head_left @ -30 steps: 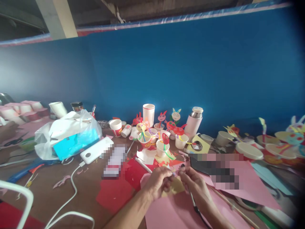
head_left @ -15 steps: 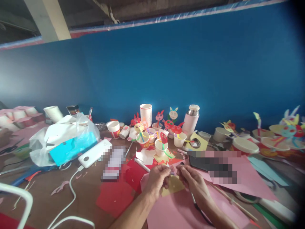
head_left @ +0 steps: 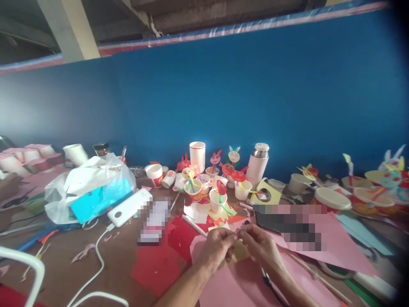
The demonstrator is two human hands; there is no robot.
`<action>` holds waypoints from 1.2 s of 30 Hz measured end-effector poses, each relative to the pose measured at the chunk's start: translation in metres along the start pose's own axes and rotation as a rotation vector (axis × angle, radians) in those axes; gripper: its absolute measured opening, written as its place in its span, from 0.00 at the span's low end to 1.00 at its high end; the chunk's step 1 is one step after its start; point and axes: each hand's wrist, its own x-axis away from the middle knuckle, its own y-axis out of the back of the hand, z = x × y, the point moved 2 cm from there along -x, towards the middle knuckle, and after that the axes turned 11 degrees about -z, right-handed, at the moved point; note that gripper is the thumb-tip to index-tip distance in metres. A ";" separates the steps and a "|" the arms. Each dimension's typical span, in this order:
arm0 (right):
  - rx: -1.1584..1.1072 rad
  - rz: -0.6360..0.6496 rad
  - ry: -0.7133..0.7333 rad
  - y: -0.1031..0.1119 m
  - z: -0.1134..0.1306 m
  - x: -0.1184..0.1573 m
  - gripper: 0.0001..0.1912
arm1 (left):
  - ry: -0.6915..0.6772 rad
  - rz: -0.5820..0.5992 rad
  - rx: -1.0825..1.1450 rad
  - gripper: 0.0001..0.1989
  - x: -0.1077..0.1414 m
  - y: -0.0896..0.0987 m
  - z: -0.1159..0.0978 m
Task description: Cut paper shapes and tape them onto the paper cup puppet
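My left hand (head_left: 220, 247) and my right hand (head_left: 260, 243) meet fingertip to fingertip above a pink paper sheet (head_left: 230, 283). Both are closed in a pinch; whatever lies between the fingertips is too small to make out. A yellow paper piece (head_left: 240, 252) shows just below the fingers. Beyond my left hand a white pen (head_left: 194, 225) rests on red paper (head_left: 159, 268). Under my right wrist runs a dark thin object (head_left: 268, 281), partly hidden. Just past the hands stands a paper cup (head_left: 218, 201) with a red paper face on it.
Several decorated cups and a pink thermos (head_left: 257, 164) stand near the blue wall. To the left are a plastic bag (head_left: 123, 170), a white power bank (head_left: 129, 208) with a cable, and a blurred phone (head_left: 155, 221). A wooden stick (head_left: 316, 277) lies at the right.
My hands have drawn closer together, so the fingertips now meet. The view has shifted slightly, moving the table's objects a little right and down.
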 end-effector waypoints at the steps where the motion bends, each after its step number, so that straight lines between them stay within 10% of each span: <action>1: -0.006 0.000 0.004 0.002 0.001 -0.002 0.15 | -0.032 -0.003 -0.030 0.11 -0.002 0.002 -0.001; 9: 0.245 -0.020 0.222 0.004 0.015 -0.027 0.13 | -0.258 -0.272 -0.001 0.10 -0.024 0.034 -0.021; 19: 0.430 -0.039 0.383 -0.028 0.030 -0.046 0.08 | -0.254 -0.290 0.053 0.11 -0.027 0.038 -0.020; 36: 0.300 -0.032 0.368 0.051 0.015 -0.047 0.09 | -0.204 -0.262 -0.004 0.12 -0.025 0.032 -0.016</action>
